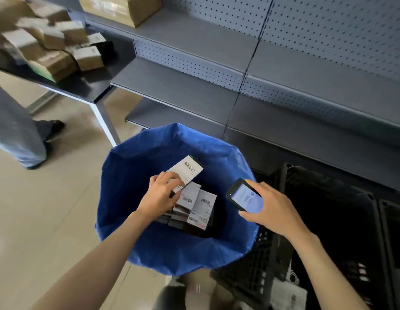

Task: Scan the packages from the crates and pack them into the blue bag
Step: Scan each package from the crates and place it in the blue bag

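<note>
1. The blue bag [127, 175] stands open on the floor below me. Its soft woven wall holds its own shape, so I judge it needs no steadying while I pack.
2. The black crate [328, 220] sits right against the bag's right side. Its inside is mostly in shadow, and I cannot tell how many parcels remain in it.
3. The stack of packages [194, 209] lies at the bottom of the bag, near its middle. They are flat boxes set side by side with their barcode labels up.
4. My left hand [162, 193] is over the bag's mouth, above the stack. Its fingers are curled round the near end of one package.
5. My right hand [272, 209] is over the bag's right rim, with its fingers wrapped round the phone.
6. The package [189, 170] juts from my grip toward the bag's far wall, tilted with its label up.
   - It looks like a light, stiff carton, since one hand carries it by the end without sagging.
   - The label face may be slick, so I would hold the long edges rather than the flat.
   - I would lower it onto the stack, not drop it.
7. The phone [245, 198] is just inside the bag's right rim, its lit screen facing me.
</note>
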